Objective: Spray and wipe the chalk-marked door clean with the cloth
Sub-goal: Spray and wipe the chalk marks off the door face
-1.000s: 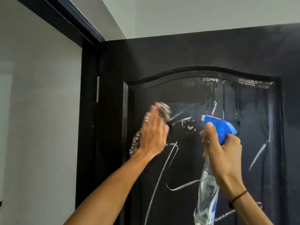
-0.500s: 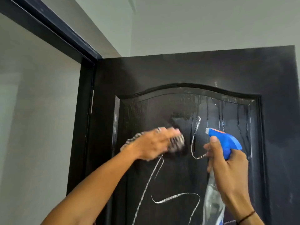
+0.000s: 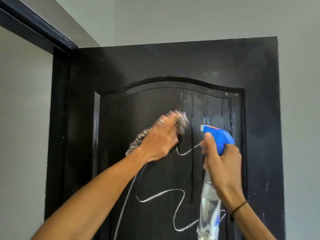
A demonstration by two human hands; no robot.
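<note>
Wiping the chalked door (image 3: 173,66)

Left hand (image 3: 159,141) presses a bunched cloth (image 3: 136,144) to the wet panel; right hand (image 3: 223,163) grips the spray bottle (image 3: 210,193), chalk lines (image 3: 161,194) below.

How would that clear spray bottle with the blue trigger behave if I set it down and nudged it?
The spray bottle, gripped at the neck by the right hand, is probably light: its clear body looks mostly empty. Tall and narrow under a bulky blue head, it would likely tip easily. The crinkled-looking plastic suggests it flexes when squeezed.
</note>
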